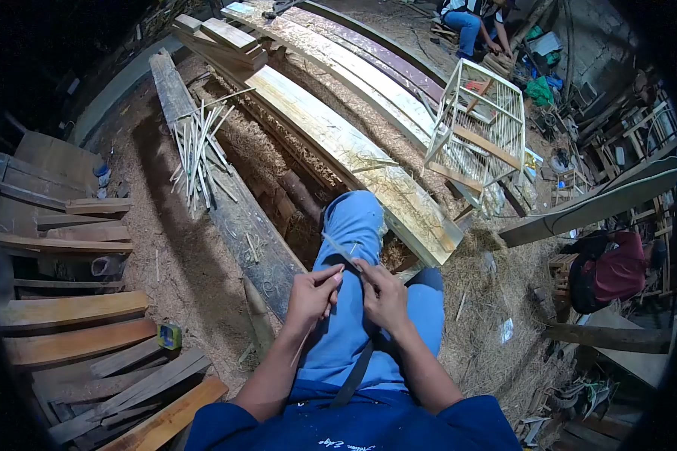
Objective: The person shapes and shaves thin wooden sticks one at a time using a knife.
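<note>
My right hand (384, 297) is closed around a knife, and the knife's blade (339, 246) points up and to the left over my knee. Close beside it, my left hand (314, 295) pinches a thin pale stick (299, 350), whose lower part shows along my wrist. Both hands are over my lap, the left fingertips just below the blade. A dark strip (353, 373) runs down across my jeans from below the right hand. Ahead to the left, a loose bundle of thin sticks (199, 161) lies across a worn plank (252, 225).
A thick pale board (320, 113) extends ahead, with stacked wood blocks (229, 37) at its far end. A slatted cage (480, 124) stands on the right. Curved planks (75, 307) and a yellow tape measure (169, 336) lie left. Two people (470, 26) (617, 270) sit nearby.
</note>
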A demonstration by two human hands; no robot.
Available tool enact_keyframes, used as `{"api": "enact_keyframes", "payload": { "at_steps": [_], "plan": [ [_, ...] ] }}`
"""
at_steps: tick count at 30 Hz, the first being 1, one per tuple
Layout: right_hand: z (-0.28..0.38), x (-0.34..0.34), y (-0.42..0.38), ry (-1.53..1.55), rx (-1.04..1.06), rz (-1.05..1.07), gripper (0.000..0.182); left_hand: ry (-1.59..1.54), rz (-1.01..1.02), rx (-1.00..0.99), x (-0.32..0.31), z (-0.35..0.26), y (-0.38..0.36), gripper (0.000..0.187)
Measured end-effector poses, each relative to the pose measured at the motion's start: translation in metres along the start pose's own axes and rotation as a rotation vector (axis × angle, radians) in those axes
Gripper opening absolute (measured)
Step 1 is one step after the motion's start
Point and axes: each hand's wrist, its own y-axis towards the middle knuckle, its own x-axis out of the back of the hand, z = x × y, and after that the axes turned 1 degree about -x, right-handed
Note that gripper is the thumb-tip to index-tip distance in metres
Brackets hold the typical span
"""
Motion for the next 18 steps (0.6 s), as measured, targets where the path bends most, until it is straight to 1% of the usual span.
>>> {"api": "enact_keyframes", "payload": {
  "at_steps": [3,5,8,10,13,17,18],
  "plan": [
    [0.005,0.000,-0.002,-0.016,0.024,0.032,0.039,0.039,-0.020,0.014,0.002,0.002,0.013,0.033],
    [0.002,-0.001,-0.001,-0.002,0.016,0.015,0.039,0.029,-0.020,-0.002,0.001,0.002,0.012,0.032],
    [-0.002,-0.002,0.001,-0.041,-0.037,0.053,0.039,0.021,-0.023,-0.011,0.002,0.007,0.007,0.031],
    [-0.013,-0.005,0.006,-0.054,-0.040,-0.061,0.038,0.034,0.010,0.041,0.003,0.006,0.001,0.032],
    [-0.021,-0.004,0.008,-0.068,-0.068,-0.038,0.038,0.005,0.009,0.043,0.005,0.009,-0.008,0.031],
    [-0.006,-0.002,0.004,-0.068,-0.056,-0.041,0.038,-0.016,0.021,0.040,0.005,0.009,0.001,0.031],
    [-0.002,-0.002,-0.001,-0.086,-0.037,-0.009,0.038,-0.011,0.013,0.030,0.005,0.009,0.004,0.030]
  ]
}}
